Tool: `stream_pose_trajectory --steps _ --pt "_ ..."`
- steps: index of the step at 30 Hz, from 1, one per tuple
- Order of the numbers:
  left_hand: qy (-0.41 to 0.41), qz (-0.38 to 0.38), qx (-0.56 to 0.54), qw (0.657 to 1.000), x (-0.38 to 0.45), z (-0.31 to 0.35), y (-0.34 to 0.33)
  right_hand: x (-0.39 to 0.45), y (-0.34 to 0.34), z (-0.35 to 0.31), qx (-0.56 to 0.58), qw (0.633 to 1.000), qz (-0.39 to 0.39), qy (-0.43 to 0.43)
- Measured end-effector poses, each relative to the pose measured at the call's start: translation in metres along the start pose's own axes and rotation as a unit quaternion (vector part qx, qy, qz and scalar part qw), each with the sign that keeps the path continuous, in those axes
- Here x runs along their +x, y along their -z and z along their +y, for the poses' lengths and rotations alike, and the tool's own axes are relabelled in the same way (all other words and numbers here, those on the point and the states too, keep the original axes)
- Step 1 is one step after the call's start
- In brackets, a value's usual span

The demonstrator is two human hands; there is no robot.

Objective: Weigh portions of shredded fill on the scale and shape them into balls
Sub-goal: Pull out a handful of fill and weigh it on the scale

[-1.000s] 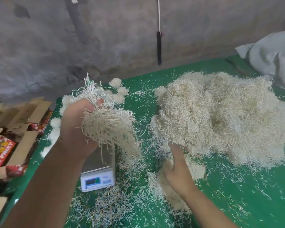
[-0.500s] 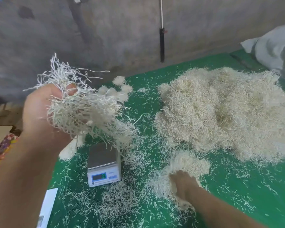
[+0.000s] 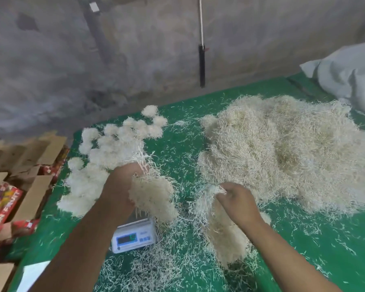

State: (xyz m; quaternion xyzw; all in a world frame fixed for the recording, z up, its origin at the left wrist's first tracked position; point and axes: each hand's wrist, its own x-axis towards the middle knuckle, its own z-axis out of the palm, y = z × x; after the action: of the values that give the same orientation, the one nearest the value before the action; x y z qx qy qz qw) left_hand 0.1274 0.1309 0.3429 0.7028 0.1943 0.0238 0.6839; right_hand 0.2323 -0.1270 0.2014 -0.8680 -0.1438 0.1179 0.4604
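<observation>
- Portioning looks to be the step in hand: the left hand (image 3: 122, 186) grips a fist-sized clump of fill (image 3: 154, 197) and holds it just above the pan of the scale (image 3: 135, 237), which sits low in the middle of the frame.
- Left grip: fingers curled round the clump, with loose strands sticking up past the knuckles and hanging down toward the scale.
- Right grip: the right hand (image 3: 238, 205) pinches a second tuft (image 3: 217, 224), lifted off the green bench (image 3: 303, 239) at the near edge of the big pile (image 3: 282, 154).
- Scale display is lit, but the digits are too blurred to read.
- Finished balls (image 3: 114, 144) lie clustered at centre left of the frame, touching one another, well apart from the pile.
- Cardboard boxes (image 3: 19, 165) stand off the bench at the left edge.
- Next move, as I judge it, calls for setting the left clump squarely on the pan so no strands trail onto the bench, then reading the weight.
- The right tuft seems ready for topping up; if the reading is high, strands would need plucking off instead.
- Rolling into a ball comes only once the weight is right.
</observation>
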Motion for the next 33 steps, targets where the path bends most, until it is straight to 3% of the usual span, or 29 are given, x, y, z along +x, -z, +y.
stream_pose_trajectory --steps 1,3,5,8,11,16,18,20,23,25,29,33 --pt "-0.008 -0.040 0.049 0.998 0.005 -0.003 0.000 0.001 0.012 -0.011 0.032 0.999 0.025 0.011" --pt "-0.003 -0.025 0.010 1.000 0.017 -0.002 0.000 0.005 0.036 -0.042 0.098 0.990 0.095 0.044" --pt "0.016 0.049 -0.024 0.998 0.025 0.002 -0.006 0.008 0.057 -0.073 0.154 0.973 0.154 0.077" --pt "0.046 0.177 -0.128 0.975 0.033 0.013 -0.008 0.019 0.069 -0.099 0.203 0.969 0.118 0.080" --pt "0.067 0.076 -0.040 0.994 0.017 0.039 -0.027 0.022 0.073 -0.121 0.279 0.956 0.067 0.068" --pt "0.041 -0.052 0.103 0.993 0.012 0.064 -0.043 0.018 0.072 -0.175 0.261 0.959 0.004 0.115" --pt "0.019 -0.064 0.167 0.984 0.013 0.069 -0.051 0.018 0.076 -0.193 0.238 0.958 -0.041 0.156" --pt "-0.036 -0.015 0.168 0.985 0.017 0.073 -0.055 0.018 0.083 -0.204 0.238 0.951 -0.078 0.180" --pt "-0.044 0.050 0.101 0.993 0.018 0.083 -0.054 0.022 0.092 -0.192 0.276 0.948 -0.054 0.148" --pt "-0.042 0.077 0.034 0.996 0.018 0.086 -0.050 0.020 0.091 -0.166 0.263 0.957 -0.080 0.095" --pt "0.011 0.023 -0.075 0.997 0.017 0.091 -0.046 0.000 0.042 -0.123 0.044 0.970 -0.239 0.015" --pt "0.000 0.023 -0.204 0.979 0.023 0.098 -0.033 -0.007 0.004 -0.092 0.030 0.979 -0.199 -0.015"
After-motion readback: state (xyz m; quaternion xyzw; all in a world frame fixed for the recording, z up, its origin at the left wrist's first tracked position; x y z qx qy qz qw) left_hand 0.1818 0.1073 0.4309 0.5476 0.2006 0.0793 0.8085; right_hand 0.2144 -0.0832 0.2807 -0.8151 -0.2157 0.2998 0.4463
